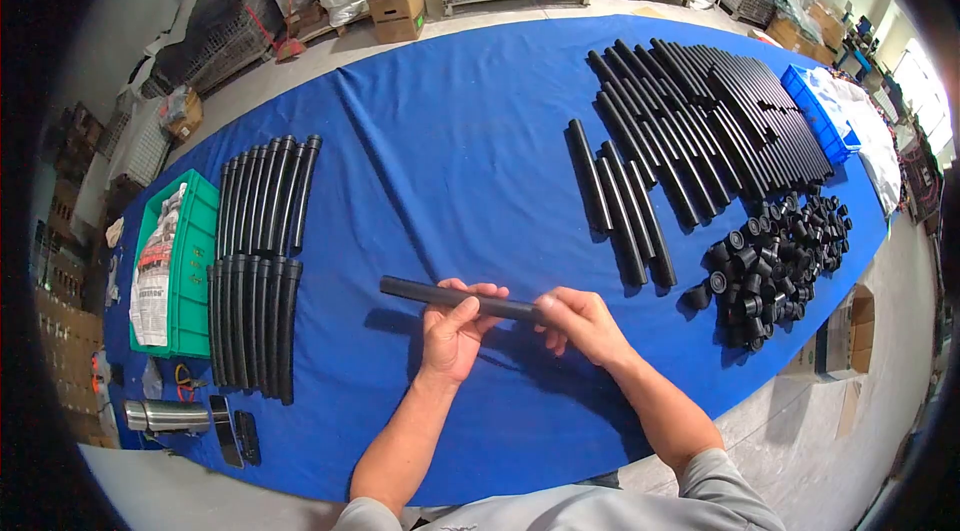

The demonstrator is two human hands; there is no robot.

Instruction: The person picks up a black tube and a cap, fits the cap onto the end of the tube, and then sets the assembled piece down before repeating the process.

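Note:
A black tube (408, 290) is held nearly level above the blue cloth, its far end pointing left. My left hand (452, 339) is closed around its middle, palm up, with the thumb across the top. At the tube's right end, the fingers of my right hand (585, 324) are pinched together and cover the tip. Whether a cap sits under them I cannot tell. Black rubber caps (775, 266) lie in a loose heap to the right. Beyond them are rows of plain black tubes (665, 116). Two rows of tubes with thicker upper ends (262, 196) lie at left.
A green crate (205, 231) with newspaper stands at the left edge, near a phone (226, 431), scissors (185, 383) and a metal cylinder (168, 416). A blue crate (815, 111) is at the far right. Blue cloth (480, 131) covers the table.

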